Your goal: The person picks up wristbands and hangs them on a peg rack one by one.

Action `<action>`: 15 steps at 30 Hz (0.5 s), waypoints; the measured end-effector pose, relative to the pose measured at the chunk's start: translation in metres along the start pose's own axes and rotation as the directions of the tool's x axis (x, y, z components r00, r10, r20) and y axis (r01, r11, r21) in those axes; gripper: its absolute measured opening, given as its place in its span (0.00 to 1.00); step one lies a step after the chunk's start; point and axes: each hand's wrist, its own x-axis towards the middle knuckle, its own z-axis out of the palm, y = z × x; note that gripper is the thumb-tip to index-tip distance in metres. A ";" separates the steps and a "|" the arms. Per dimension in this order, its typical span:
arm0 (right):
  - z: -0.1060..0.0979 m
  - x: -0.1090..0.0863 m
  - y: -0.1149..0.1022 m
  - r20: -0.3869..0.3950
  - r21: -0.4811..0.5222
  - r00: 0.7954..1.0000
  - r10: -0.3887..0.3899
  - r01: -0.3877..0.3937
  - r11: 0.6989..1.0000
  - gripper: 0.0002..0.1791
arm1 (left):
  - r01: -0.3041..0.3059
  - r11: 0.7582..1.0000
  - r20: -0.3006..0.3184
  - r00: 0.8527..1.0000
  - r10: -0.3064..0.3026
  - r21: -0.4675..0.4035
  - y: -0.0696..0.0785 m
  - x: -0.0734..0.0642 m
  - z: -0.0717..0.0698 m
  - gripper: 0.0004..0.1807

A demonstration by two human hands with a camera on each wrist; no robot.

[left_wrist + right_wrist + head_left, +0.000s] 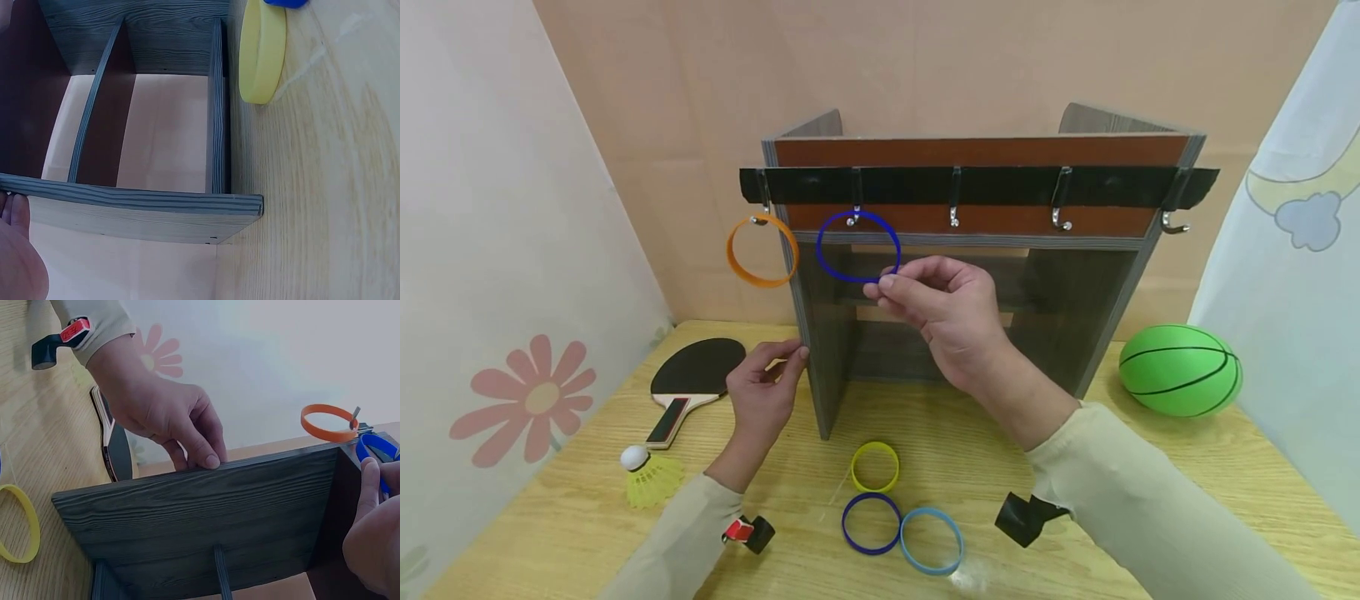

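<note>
Blue ring (820, 247): pinched in right hand (946, 315), higher than left hand (766, 385).

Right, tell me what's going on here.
A person's right hand holds a round dark blue band by a silver metal hook. The left hand touches the grey wood-grain shelf's edge. A round orange band hangs from the leftmost hook; yellow, blue and light blue bands lie on the wooden table.

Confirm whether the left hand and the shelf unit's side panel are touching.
Touching. The right wrist view shows the left hand with its thumb tip against the edge of the side panel, no gap between them.
</note>
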 end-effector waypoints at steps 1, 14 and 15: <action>-0.001 0.000 0.000 -0.003 0.000 1.000 0.001 -0.001 1.000 0.08 | 0.002 1.000 -0.001 1.000 -0.002 0.000 0.001 0.000 0.000 0.05; -0.008 0.000 0.008 -0.022 -0.107 0.998 0.067 -0.069 0.992 0.06 | -0.003 1.000 -0.004 1.000 0.003 -0.011 0.001 0.000 0.000 0.05; -0.009 0.000 0.008 -0.024 -0.123 0.997 0.073 -0.075 0.990 0.06 | -0.001 1.000 -0.004 1.000 0.001 -0.012 0.001 0.000 0.001 0.05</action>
